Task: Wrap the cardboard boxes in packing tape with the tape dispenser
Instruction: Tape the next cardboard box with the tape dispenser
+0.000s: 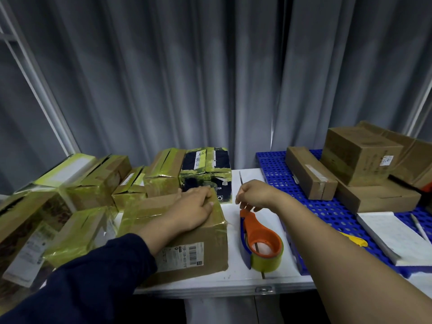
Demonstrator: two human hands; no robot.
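Left hand [194, 206], fingers extended, presses flat on the taped top of the brown cardboard box [210, 232] at lower centre. Right hand [256, 195], fingers curled downward, is just above the tip of the orange-handled tape dispenser [259, 239], which lies on the white table [231, 218] right of the box. Whether the hand grips the tip cannot be told.
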